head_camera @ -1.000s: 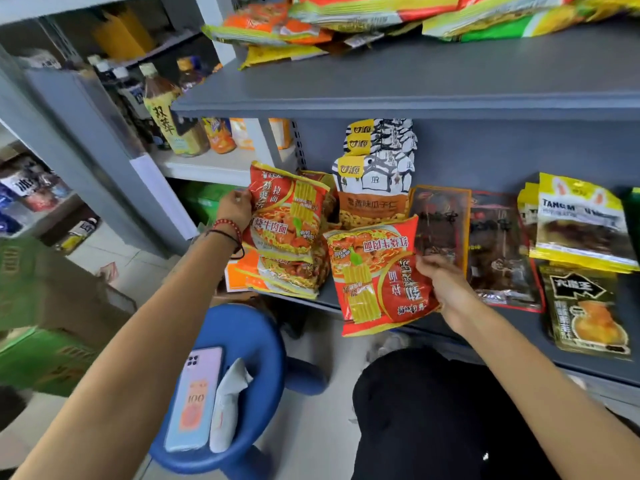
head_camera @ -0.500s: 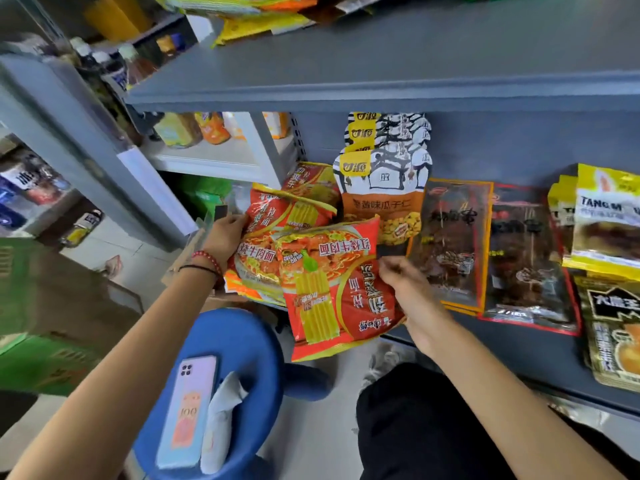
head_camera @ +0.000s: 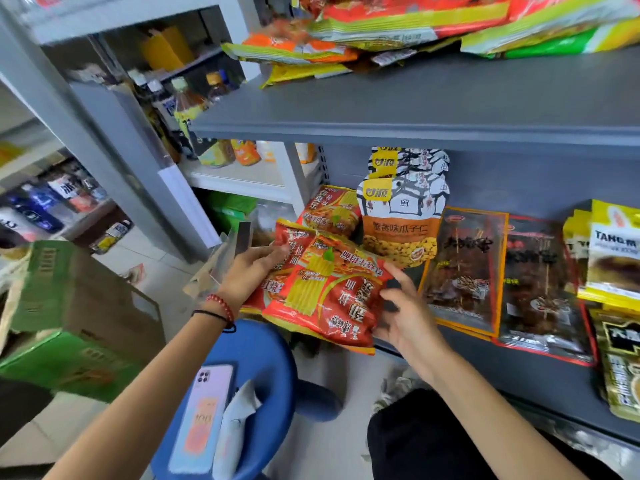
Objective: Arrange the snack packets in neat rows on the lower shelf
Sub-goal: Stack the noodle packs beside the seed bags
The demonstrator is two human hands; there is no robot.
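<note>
A red noodle snack packet [head_camera: 332, 299] lies on top of a small pile of the same red packets at the left end of the grey lower shelf [head_camera: 540, 386]. My left hand [head_camera: 247, 275] grips the pile's left edge. My right hand [head_camera: 407, 317] touches the top packet's right edge, fingers spread. Another red packet [head_camera: 329, 209] leans behind the pile. To the right stand an orange-and-white seed packet [head_camera: 401, 216], two dark skewer packets [head_camera: 464, 271] [head_camera: 540, 292] and yellow packets [head_camera: 613, 258].
The grey upper shelf [head_camera: 415, 109] overhangs with several loose packets [head_camera: 398, 26]. A blue stool [head_camera: 263, 368] below my arms carries a phone [head_camera: 204, 414] and a white pouch [head_camera: 235, 427]. Green cartons [head_camera: 69, 327] stand at the left. Bottles [head_camera: 194, 105] fill the neighbouring rack.
The red packet in my right hand has moved left onto the pile held by my left hand. My right hand's fingers have loosened and spread at its edge.
</note>
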